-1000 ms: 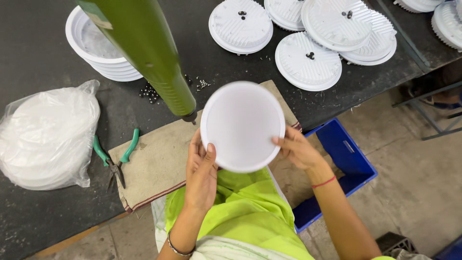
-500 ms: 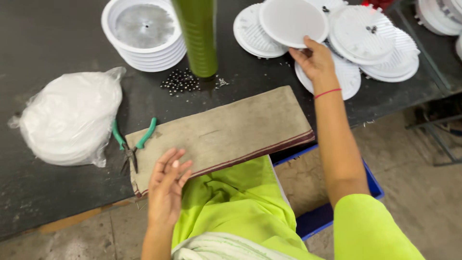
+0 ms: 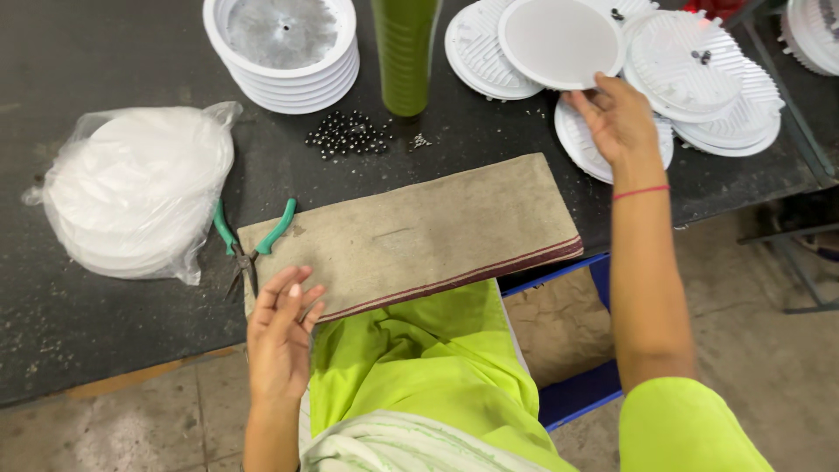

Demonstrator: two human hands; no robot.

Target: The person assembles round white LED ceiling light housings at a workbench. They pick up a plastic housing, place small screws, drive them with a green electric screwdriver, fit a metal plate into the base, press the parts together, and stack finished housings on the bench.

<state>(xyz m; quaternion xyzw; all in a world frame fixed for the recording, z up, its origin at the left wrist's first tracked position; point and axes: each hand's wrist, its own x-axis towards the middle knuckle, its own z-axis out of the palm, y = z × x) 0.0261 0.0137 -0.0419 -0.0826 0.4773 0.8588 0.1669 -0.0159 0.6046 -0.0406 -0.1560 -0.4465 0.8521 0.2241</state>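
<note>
Here, everything is placed with respect to the folded cloth pad (image 3: 411, 232) that lies at the near edge of the dark table (image 3: 87, 52). Far to the left of the pad a clear bag of white discs (image 3: 131, 188) is seen, and just beside the pad's left end a pair of green-handled pliers (image 3: 249, 245) is laid, its handles touching the cloth. Beyond the pad's left half a stack of white round housings (image 3: 284, 52) is stood. At the pad's near left corner the left hand (image 3: 281, 336) is rested, fingers spread and loose, nothing grasped. Beyond the pad's middle a heap of small dark screws (image 3: 350, 134) is scattered, with a green cylinder (image 3: 405, 52) upright just behind it. Beyond the pad's right end the right hand (image 3: 616, 118) is stretched out, and a white round cover (image 3: 559, 41) is pinched at its near rim between thumb and fingers; the cover is held flat above a spread of ribbed white discs (image 3: 717, 79) and appears to touch the ones beneath. Below the pad's right end a blue crate (image 3: 603, 280) is tucked under the table.

The step in hand is judged to be the setting down of the cover on that pile. It is best done level, so that the rim is not chipped against the ribs, and the grip should be eased only once the cover is fully borne.
</note>
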